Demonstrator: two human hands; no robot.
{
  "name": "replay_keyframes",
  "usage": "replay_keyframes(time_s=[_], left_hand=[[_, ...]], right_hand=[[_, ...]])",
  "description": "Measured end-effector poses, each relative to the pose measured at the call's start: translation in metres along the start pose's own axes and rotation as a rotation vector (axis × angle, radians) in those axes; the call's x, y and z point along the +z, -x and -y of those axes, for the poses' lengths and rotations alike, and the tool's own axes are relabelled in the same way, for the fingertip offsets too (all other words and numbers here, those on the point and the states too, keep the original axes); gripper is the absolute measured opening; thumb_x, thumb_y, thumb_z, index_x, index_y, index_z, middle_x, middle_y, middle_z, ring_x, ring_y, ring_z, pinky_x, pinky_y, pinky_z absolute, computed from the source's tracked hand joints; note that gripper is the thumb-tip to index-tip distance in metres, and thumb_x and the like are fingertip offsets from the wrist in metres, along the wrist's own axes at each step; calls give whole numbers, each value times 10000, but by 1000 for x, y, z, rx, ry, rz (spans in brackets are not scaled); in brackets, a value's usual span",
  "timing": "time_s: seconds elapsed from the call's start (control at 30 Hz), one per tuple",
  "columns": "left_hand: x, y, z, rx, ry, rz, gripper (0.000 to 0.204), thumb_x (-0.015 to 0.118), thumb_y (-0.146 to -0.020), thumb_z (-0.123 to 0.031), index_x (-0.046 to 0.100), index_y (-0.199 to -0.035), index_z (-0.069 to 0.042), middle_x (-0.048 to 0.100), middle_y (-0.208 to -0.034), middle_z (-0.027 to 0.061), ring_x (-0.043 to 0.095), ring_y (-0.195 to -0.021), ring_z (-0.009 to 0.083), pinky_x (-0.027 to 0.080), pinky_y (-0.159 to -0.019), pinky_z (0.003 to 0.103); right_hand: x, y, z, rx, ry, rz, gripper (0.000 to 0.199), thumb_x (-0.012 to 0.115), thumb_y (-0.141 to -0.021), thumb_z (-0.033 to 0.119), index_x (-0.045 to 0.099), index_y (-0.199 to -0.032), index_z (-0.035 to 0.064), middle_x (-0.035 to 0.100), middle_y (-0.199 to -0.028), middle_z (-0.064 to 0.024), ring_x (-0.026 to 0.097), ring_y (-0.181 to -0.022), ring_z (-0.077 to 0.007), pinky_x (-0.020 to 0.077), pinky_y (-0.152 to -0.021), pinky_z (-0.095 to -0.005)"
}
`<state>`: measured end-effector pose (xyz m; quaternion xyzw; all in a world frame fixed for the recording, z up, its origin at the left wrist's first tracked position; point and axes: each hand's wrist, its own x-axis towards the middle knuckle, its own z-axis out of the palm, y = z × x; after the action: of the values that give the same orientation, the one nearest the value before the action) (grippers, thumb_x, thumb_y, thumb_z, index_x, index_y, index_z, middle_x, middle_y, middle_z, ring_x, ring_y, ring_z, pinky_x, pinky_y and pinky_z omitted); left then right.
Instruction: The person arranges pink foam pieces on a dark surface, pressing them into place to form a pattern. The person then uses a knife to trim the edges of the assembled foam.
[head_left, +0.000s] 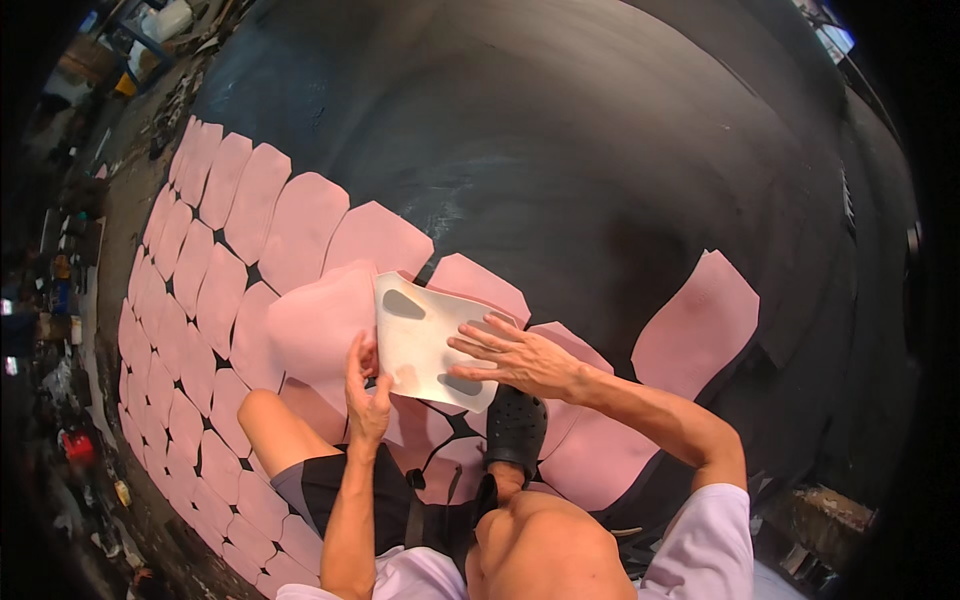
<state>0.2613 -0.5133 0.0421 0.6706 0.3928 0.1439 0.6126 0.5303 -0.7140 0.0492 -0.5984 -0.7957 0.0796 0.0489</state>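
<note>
In front of me is a white, roughly square sheet (425,345) with dark oval patches; I cannot tell whether these are holes or marks. My left hand (367,395) grips its left edge, fingers curled and thumb by the lower left corner. Over the sheet's right part lies my right hand (525,360), flat with fingers spread. A large pink piece (320,325) adjoins the sheet's left edge and looks raised above its neighbours. Other pink pieces with cut corners lie around it, such as one (380,240) just beyond.
Rows of pink pieces (215,300) cover the left of a broad black surface (560,150). One pink piece (695,320) lies apart at the right. My foot in a black clog (516,425) rests among the pieces. Assorted clutter (75,260) lines the far left.
</note>
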Motion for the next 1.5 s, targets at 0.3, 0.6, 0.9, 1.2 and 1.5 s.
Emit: replay_keyframes(time_s=[0.3, 0.6, 0.9, 1.2, 1.5], left_hand=[[20, -12, -19, 293, -396, -139, 602, 780, -965, -135, 669, -1547, -27, 737, -1252, 168, 669, -1153, 360, 554, -983, 464], [-13, -27, 12, 357, -512, 32, 512, 814, -925, -191, 740, -1407, -34, 750, -1220, 176, 651, -1155, 341, 526, -1023, 442], [-8, -18, 4, 124, -446, 144, 1153, 992, -724, -162, 432, -1732, -158, 411, -1518, 179, 606, -1264, 302, 565, -1129, 445], [2, -29, 19, 107, -380, 99, 966, 932, -830, -138, 514, -1701, -142, 465, -1462, 180, 610, -1258, 318, 562, -1098, 426], [-1, -22, 13, 178, -542, 150, 1137, 1009, -779, -218, 426, -1753, -157, 433, -1476, 191, 571, -1311, 339, 545, -1125, 450]], right_hand=[[11, 9, -26, -52, -138, 16, 844, 767, -984, 252, 357, -1716, 343, 378, -1800, -106, 343, -1676, -344, 278, -1408, -562], [-48, -44, 15, 54, 0, -407, 846, 812, -921, 255, 454, -1681, 353, 588, -1540, -119, 564, -1495, -350, 522, -1219, -522], [-201, 17, -55, 152, -428, -247, 322, 659, -834, -78, 816, -1062, 88, 770, -1255, -130, 805, -1005, -281, 687, -831, -372], [-75, 25, -12, 88, -238, -152, 865, 755, -947, 142, 427, -1729, 313, 527, -1695, -83, 451, -1618, -322, 350, -1346, -627], [-135, -10, -40, -72, -132, -169, 375, 708, -946, 36, 736, -1304, 142, 776, -1068, -48, 780, -932, -240, 652, -809, -388]])
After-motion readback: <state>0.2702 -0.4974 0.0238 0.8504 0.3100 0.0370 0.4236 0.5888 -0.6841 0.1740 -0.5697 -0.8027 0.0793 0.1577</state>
